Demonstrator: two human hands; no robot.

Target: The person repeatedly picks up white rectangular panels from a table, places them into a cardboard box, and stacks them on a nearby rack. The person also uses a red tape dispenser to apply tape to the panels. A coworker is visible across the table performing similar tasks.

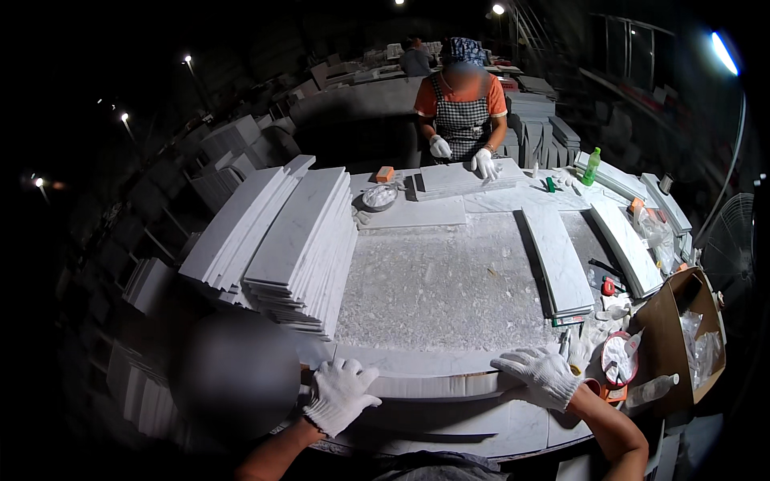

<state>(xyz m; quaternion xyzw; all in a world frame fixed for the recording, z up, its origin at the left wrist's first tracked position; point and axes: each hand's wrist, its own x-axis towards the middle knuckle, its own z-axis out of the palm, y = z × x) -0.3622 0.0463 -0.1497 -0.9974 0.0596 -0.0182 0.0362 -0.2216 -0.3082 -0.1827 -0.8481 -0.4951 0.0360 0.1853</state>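
In front of me a long white marble slab (437, 387) lies crosswise at the table's near edge, its narrow side facing me with a brownish streak near the right end. My left hand (340, 396), in a white knitted glove, grips the slab's left end, thumb pointing right along the front. My right hand (544, 377), gloved the same way, holds the right end, fingers stretched over the top; its thumb is hidden. Another pale slab surface (449, 437) sits below, nearer my body. Left of the worktop rises a tall stack of marble slabs (298, 228).
Across the table a co-worker (464, 104) in white gloves handles slabs (461, 178). A bowl (379, 198) and orange block (385, 173) lie near them. To my right are two slab rows (557, 260), a tub of white paste (620, 359), a clear bottle (651, 390) and a cardboard box (664, 321).
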